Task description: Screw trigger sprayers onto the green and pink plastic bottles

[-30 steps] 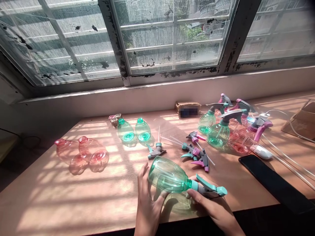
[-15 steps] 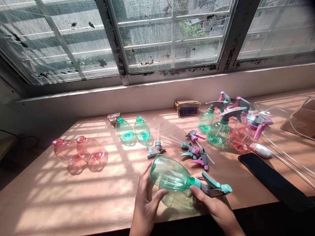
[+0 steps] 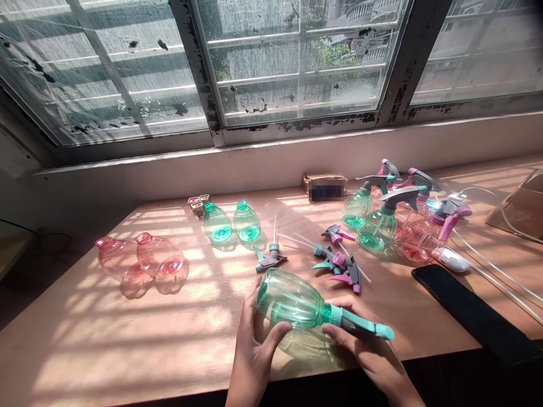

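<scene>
A clear green spray bottle (image 3: 292, 299) lies tilted on its side in the air over the table's front edge. My left hand (image 3: 258, 339) is closed around its base end, thumb along the near side. At the neck, my right hand (image 3: 360, 339) grips the teal collar of the grey and teal spray head (image 3: 360, 323), thumb below and fingers behind, partly hidden. The head sits on the bottle's neck, its trigger side facing up, and a dip tube shows inside the bottle. Just beyond lies a loose teal and grey spray head (image 3: 271, 258).
Several loose spray heads (image 3: 339, 260) lie mid-table. Two open green bottles (image 3: 217, 223) stand behind; two open pink bottles (image 3: 161, 254) are at left. Assembled spray bottles (image 3: 377, 229) cluster at right near a black phone (image 3: 470, 311), a white mouse (image 3: 453, 259), cables and a cardboard box (image 3: 326, 188).
The spray head has turned about the bottle's axis, so its trigger now faces up and no longer stands out from the body. My right fingers have shifted around the collar.
</scene>
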`<state>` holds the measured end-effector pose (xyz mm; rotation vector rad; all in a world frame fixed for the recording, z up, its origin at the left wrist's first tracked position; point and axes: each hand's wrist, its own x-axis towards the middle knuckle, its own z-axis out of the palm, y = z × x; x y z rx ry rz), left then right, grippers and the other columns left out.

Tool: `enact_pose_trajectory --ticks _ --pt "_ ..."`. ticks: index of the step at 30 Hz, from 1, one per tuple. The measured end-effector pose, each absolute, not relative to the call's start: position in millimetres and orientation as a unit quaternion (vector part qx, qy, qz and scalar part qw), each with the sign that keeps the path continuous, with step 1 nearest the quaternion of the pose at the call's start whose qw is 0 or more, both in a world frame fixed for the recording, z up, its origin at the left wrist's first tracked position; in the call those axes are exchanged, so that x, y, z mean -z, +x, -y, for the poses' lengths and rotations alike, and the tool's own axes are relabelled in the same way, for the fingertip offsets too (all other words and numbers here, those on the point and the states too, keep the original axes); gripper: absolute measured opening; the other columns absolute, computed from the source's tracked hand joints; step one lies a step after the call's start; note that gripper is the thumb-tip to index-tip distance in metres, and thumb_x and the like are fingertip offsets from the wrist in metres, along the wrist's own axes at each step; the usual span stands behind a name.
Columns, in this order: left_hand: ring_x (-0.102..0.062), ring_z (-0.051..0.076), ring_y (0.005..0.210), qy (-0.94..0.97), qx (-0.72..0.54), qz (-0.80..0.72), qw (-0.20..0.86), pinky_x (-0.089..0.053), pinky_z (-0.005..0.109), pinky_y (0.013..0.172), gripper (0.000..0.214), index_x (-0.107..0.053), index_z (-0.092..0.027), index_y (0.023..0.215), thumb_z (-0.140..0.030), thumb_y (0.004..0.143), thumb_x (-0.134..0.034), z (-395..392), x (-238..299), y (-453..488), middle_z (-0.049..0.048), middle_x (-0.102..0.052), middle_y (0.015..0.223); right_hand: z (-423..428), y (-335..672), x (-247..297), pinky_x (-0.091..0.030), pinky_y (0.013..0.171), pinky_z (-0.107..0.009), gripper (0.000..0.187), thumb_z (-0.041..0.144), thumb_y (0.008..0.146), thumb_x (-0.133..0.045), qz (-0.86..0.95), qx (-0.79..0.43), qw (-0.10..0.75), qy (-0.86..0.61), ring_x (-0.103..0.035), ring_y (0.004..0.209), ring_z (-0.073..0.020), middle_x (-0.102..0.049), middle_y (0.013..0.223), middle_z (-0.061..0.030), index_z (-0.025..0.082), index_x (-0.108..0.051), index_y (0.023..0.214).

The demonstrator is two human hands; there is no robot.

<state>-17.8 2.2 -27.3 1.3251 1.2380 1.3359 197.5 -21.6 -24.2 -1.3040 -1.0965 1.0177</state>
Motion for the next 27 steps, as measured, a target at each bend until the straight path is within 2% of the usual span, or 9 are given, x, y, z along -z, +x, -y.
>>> enact_pose_trajectory --ticks 2,3,5,8,12,14,18,22,27 --pt "-0.04 0.032 0.155 0.552 -0.539 -0.475 0.423 -0.034 0.045 0.127 0.065 -0.057 -0.033 0.145 -0.039 0.086 -0.082 -2.3 26.9 -15.0 0.0076 -0.051 0.161 23.9 198.2 31.3 -0.057 0.062 -0.031 0.038 0.062 0.082 -0.081 0.438 -0.444 0.552 -0.554 -0.067 0.065 -0.0225 -0.072 0.069 -0.0016 0.025 -0.079 0.083" --pt "-0.043 0.032 0.154 0.554 -0.541 -0.469 0.425 -0.036 0.044 0.126 0.063 -0.057 -0.034 0.145 -0.038 0.087 -0.081 -2.0 27.0 -13.9 0.007 -0.051 0.161 24.7 198.6 34.5 -0.057 0.063 -0.032 0.043 0.067 0.084 -0.077 0.426 -0.455 0.561 -0.544 -0.066 0.065 -0.0224 -0.072 0.069 -0.0027 0.024 -0.078 0.079" --pt "-0.052 0.032 0.147 0.552 -0.534 -0.461 0.445 -0.043 0.044 0.121 0.063 -0.056 -0.033 0.145 -0.038 0.087 -0.081 -0.6 26.6 -12.4 0.0087 -0.059 0.154 24.9 199.3 38.6 -0.056 0.061 -0.032 0.05 0.073 0.086 -0.073 0.394 -0.477 0.584 -0.526 -0.063 0.063 -0.0215 -0.07 0.068 -0.0035 0.023 -0.076 0.079" --pt "-0.057 0.032 0.141 0.55 -0.505 -0.46 0.48 -0.045 0.043 0.118 0.073 -0.051 -0.029 0.146 -0.038 0.083 -0.085 2.5 22.5 -12.2 0.0109 -0.066 0.145 23.1 199.9 38.2 -0.051 0.053 -0.031 0.05 0.073 0.086 -0.073 0.354 -0.512 0.605 -0.497 -0.057 0.057 -0.0196 -0.062 0.067 -0.0008 0.023 -0.075 0.095" --pt "-0.068 0.03 0.121 0.508 -0.521 -0.482 0.488 -0.054 0.04 0.1 0.063 -0.053 -0.025 0.128 -0.06 0.083 -0.079 6.5 14.6 -15.1 0.01 -0.071 0.127 22.7 199.4 31.6 -0.038 0.047 -0.026 0.039 0.057 0.082 -0.085 0.419 -0.516 0.569 -0.485 -0.047 0.053 -0.0147 -0.055 0.065 0.0028 0.023 -0.074 0.096" --pt "-0.07 0.03 0.109 0.48 -0.547 -0.496 0.474 -0.056 0.039 0.09 0.064 -0.054 -0.024 0.121 -0.072 0.083 -0.072 7.2 11.5 -16.2 0.0087 -0.071 0.117 23.3 198.9 28.3 -0.04 0.05 -0.027 0.033 0.047 0.077 -0.089 0.462 -0.493 0.552 -0.489 -0.047 0.055 -0.0145 -0.057 0.067 0.0028 0.023 -0.077 0.096" --pt "-0.063 0.032 0.126 0.48 -0.565 -0.504 0.443 -0.051 0.041 0.104 0.068 -0.054 -0.023 0.135 -0.068 0.086 -0.07 5.9 6.3 -15.6 0.0114 -0.066 0.134 23.4 199.7 24.2 -0.046 0.054 -0.029 0.025 0.039 0.076 -0.088 0.495 -0.464 0.534 -0.504 -0.054 0.057 -0.0174 -0.062 0.067 0.0023 0.025 -0.081 0.095" --pt "-0.059 0.032 0.135 0.521 -0.538 -0.46 0.476 -0.047 0.042 0.113 0.065 -0.056 -0.024 0.142 -0.058 0.088 -0.072 7.5 4.7 -12.8 0.011 -0.066 0.142 26.7 201.3 23.8 -0.051 0.058 -0.032 0.031 0.055 0.083 -0.078 0.492 -0.431 0.537 -0.533 -0.064 0.06 -0.0229 -0.068 0.063 -0.0011 0.023 -0.08 0.085" --pt "-0.058 0.032 0.137 0.533 -0.568 -0.419 0.467 -0.049 0.043 0.113 0.075 -0.054 -0.028 0.146 -0.051 0.08 -0.083 13.2 1.9 -3.5 0.0111 -0.059 0.153 27.7 200.7 14.8 -0.038 0.041 -0.026 0.04 0.063 0.088 -0.071 0.395 -0.487 0.539 -0.562 -0.05 0.039 -0.0154 -0.063 0.054 0.0034 0.024 -0.074 0.088"
